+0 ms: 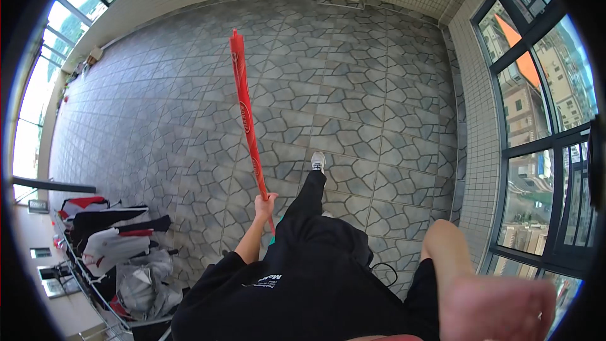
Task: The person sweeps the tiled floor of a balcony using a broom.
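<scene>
My left hand is wrapped around the lower part of a long red pole-like thing with printed lettering and emblems along it. It points forward and away from me, with a narrow tip at its far end. Below my fist, a thinner red length runs down beside my leg, near a bit of green mostly hidden by my clothes. My right hand is raised close to the camera at the lower right, blurred, away from the red pole. Whether its fingers are closed cannot be made out.
Patterned stone-look tiles cover the floor. A rack with hanging clothes and a clear plastic bag stands at left. Large windows and a tiled wall run along the right. Small items lie far left.
</scene>
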Available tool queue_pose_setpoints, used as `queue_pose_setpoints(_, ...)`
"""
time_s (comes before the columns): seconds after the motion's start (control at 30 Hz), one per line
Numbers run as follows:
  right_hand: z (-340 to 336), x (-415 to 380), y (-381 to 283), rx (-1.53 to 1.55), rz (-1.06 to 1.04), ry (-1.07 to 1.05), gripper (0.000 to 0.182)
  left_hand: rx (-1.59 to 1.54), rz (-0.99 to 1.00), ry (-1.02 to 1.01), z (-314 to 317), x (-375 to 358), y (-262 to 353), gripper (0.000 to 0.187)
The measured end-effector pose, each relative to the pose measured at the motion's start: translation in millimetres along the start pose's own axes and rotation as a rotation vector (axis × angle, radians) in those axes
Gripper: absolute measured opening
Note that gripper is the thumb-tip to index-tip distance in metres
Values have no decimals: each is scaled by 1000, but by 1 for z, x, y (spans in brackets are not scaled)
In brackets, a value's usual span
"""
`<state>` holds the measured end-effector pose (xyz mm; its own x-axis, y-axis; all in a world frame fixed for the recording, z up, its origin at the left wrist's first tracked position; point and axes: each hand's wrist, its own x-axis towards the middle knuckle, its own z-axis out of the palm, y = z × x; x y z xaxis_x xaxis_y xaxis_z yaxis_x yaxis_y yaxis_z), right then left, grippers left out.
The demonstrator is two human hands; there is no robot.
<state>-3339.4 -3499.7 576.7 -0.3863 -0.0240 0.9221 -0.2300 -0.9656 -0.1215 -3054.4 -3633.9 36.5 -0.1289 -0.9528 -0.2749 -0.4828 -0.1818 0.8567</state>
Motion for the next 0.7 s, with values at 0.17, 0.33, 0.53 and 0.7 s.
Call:
queue_pose_setpoints(0.17, -35, 10, 107, -229, 176, -60, 59, 126, -278, -101, 41, 93, 29, 18)
queue_pose_setpoints(0.33, -77, 44, 217, -170, 132, -22, 55, 228, -377, -166, 76, 202, 70, 21)
queue_pose_setpoints(0.53, -116, 66, 355, -53, 157, 9, 51, 124, -488, -251, 105, 333, 150, 22)
queue_pose_setpoints(0.7, -165, 80, 488, 64, 130, 134, 50, 121, -377, -171, 141, 432, 202, 20)
